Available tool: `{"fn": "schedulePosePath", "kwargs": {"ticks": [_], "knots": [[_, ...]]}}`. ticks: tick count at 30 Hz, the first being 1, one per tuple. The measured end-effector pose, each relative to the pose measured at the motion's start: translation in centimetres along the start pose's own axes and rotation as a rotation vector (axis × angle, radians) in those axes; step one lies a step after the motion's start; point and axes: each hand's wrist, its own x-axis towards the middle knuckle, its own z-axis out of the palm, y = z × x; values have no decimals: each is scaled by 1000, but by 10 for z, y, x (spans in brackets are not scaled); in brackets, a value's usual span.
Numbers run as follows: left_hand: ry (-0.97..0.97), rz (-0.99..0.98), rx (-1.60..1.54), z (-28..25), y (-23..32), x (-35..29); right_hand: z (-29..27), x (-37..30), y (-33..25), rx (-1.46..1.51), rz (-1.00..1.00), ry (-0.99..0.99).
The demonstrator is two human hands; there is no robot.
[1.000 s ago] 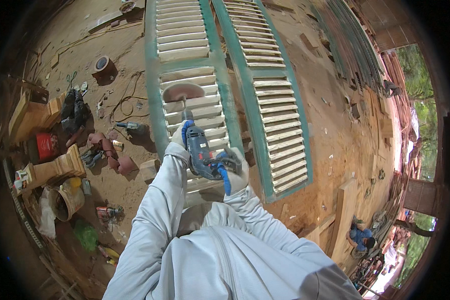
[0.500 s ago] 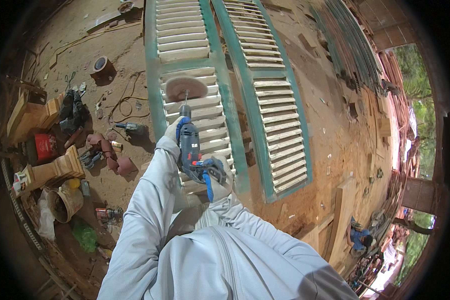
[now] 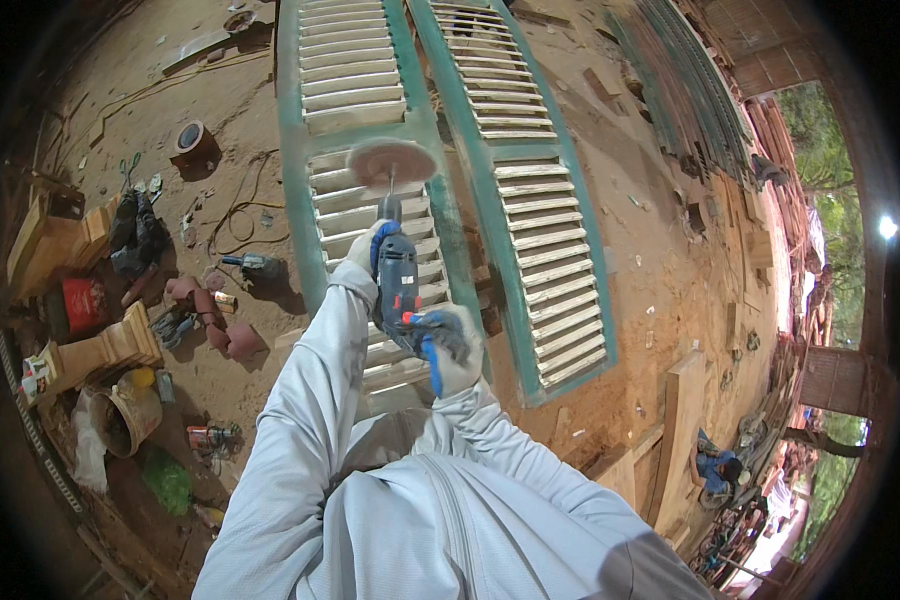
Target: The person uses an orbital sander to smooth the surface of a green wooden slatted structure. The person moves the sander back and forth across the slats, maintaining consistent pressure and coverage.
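Both my gloved hands hold a dark blue power drill [image 3: 399, 275]. My left hand [image 3: 367, 248] wraps round its front body, and my right hand [image 3: 451, 347] is closed on its rear handle. From the chuck sticks a shaft with a round reddish-brown sanding disc [image 3: 392, 163], blurred as if spinning. The disc lies over the upper slats and cross rail of a green-framed louvred shutter [image 3: 457, 262]; whether it touches them I cannot tell. Beside it on the right lies a second green shutter [image 3: 600, 265] with whitish slats.
At left lie a second power tool [image 3: 255, 265], reddish sanding sheets [image 3: 240, 341], a red container [image 3: 85, 305] and a bucket [image 3: 130, 412]. Wooden planks [image 3: 678, 425] lie at right, with a person [image 3: 718, 468] low down beyond them. Long green-grey slats are stacked at the upper right.
The drill and its disc have shifted right and slightly up, from the slats towards the right stile and cross rail. Both hands moved along with it, keeping their hold.
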Motion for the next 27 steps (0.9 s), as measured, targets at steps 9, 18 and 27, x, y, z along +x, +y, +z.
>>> {"fn": "schedulePosePath", "kwargs": {"ticks": [9, 18, 27], "knots": [[90, 61, -60, -32, 15, -1, -2, 30, 8, -78, 32, -24], [138, 51, -113, -11, 8, -14, -10, 44, 12, 150, 183, -36], [240, 141, -114, -19, -7, 20, -29, 72, -16, 40, 234, 13]]}}
